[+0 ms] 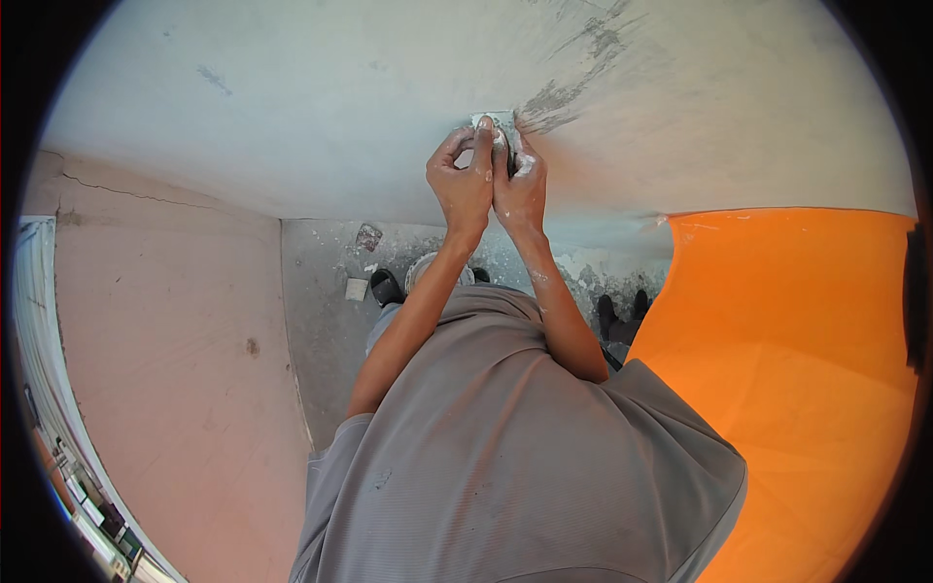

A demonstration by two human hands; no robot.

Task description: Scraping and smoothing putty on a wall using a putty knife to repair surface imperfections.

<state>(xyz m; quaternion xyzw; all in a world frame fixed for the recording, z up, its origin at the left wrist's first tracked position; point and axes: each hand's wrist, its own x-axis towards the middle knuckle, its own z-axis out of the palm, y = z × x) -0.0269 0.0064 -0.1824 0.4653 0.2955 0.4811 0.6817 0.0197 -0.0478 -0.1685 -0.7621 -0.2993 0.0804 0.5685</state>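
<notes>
Both hands up against a pale grey-white plastered wall surface (pixel 321 107), pressed side by side w/ wrists nearly touching. Left hand (pixel 462 180) has fingers curled, index stretched up along the back of a small flat pale rectangular pad, prob. a sanding block or trowel blade (pixel 494 120); can't tell which. Right hand (pixel 522 185) closed round the same pad from the other side, fingers and knuckles dusted w/ white powder. Pad sits flat on the wall, its top edge showing just above the fingertips, rest hidden by both hands. Just right of the pad, a dark grey scuffed streak of rough plaster (pixel 573 73) runs up & right across the wall. Forearms bare, come up from a grey short-sleeved shirt (pixel 505 437) filling the lower middle. Right of the arms, a bright orange painted wall section (pixel 807 369) w/ a curved upper edge, white splashes near its top left corner. Left, a pinkish-beige wall (pixel 165 321) w/ a thin crack near the top. Between them, well below the hands, a grey speckled concrete floor (pixel 326 321) w/ white plaster spatter, a dark shoe (pixel 386 287) and a small pale square scrap (pixel 357 289) just beside it.
</notes>
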